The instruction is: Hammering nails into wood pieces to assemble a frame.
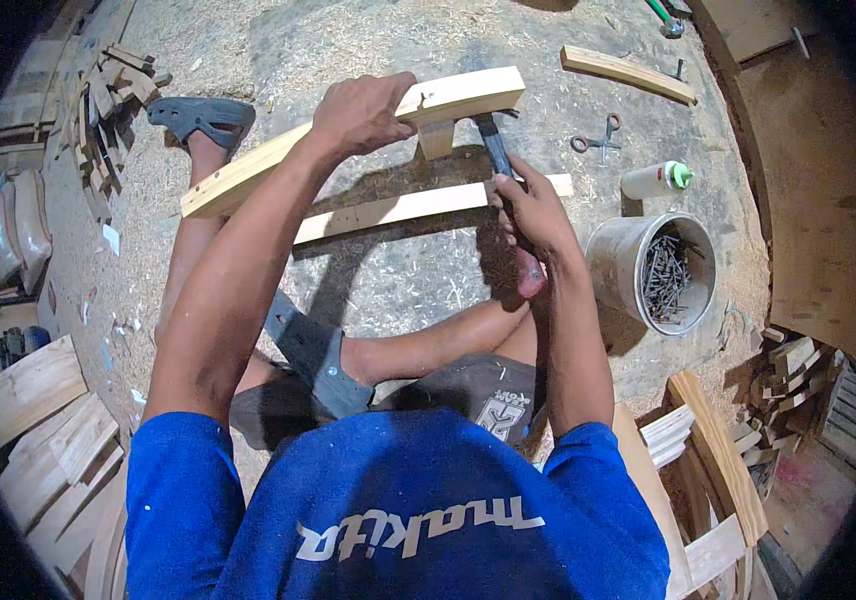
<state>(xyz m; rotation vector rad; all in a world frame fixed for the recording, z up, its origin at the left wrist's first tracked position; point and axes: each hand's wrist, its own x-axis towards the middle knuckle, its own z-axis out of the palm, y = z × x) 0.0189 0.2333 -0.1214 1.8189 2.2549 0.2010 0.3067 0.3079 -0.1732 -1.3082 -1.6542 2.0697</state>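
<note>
My left hand [363,115] is closed over the top of a pale wooden beam [468,92], which slants from lower left to upper right in front of me. A short wooden block [436,140] juts from the beam's near side. In my right hand [538,215] is a hammer [495,148] with a dark head and a reddish handle end. Its head is against or just beside the beam's right end; contact cannot be made out. Nearer to me, a second wooden strip [418,205] runs below the beam, and whether the block joins it is unclear.
To the right stand a bucket of nails [603,265], a white bottle with a green cap [648,181] and scissors [604,138]. Beyond them lie a wooden strip [628,72] and a green-handled hammer [670,25]. Wood offcuts [103,100] are piled left; a wooden frame [723,450] sits lower right.
</note>
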